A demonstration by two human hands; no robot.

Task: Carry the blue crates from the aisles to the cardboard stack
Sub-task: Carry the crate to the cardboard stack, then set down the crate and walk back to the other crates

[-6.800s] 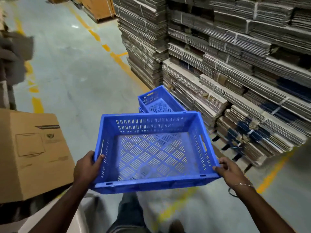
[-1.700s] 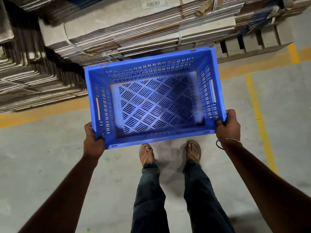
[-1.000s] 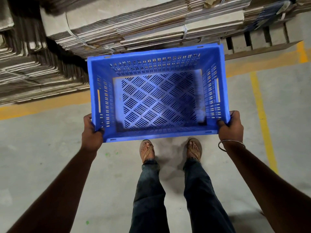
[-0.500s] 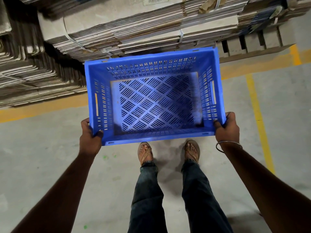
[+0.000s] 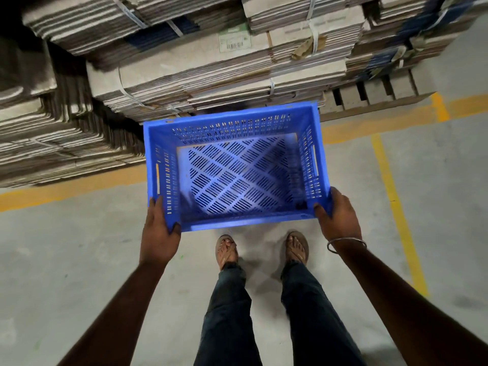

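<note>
One blue crate (image 5: 235,170), two hands, two sandalled feet, one bangle (image 5: 346,244) on the right wrist. Cardboard stack (image 5: 216,67) is many strapped bundles of flattened sheets, too many to count, sitting on a wooden pallet (image 5: 369,99) at upper right. One white barcode label (image 5: 233,42) on a bundle top.

Crate: bright blue plastic, rectangular, open top, nothing inside. Floor of the crate is a diamond pattern of slotted vents; all four walls have rows of small vertical slots. A long handle slot on each short side wall. Rim is solid blue.

Crate position: held in the air in front of the person, above the concrete floor (image 5: 79,260), far rim right up against the low edge of the cardboard stack; contact cannot be told. It hangs over the orange floor line (image 5: 74,186) that runs along the stack. A thinner yellow line (image 5: 396,202) runs away on the right side.

Left hand (image 5: 158,231): clamps the near left corner, thumb hooked over the rim inside the crate, fingers round the outside wall. Right hand (image 5: 339,217): same at the near right corner, thumb over the rim, fingers wrapped under and outside. Both arms stretched forward. Feet (image 5: 226,250) stand just behind the crate's near edge, dark trousers (image 5: 229,313) below.
</note>
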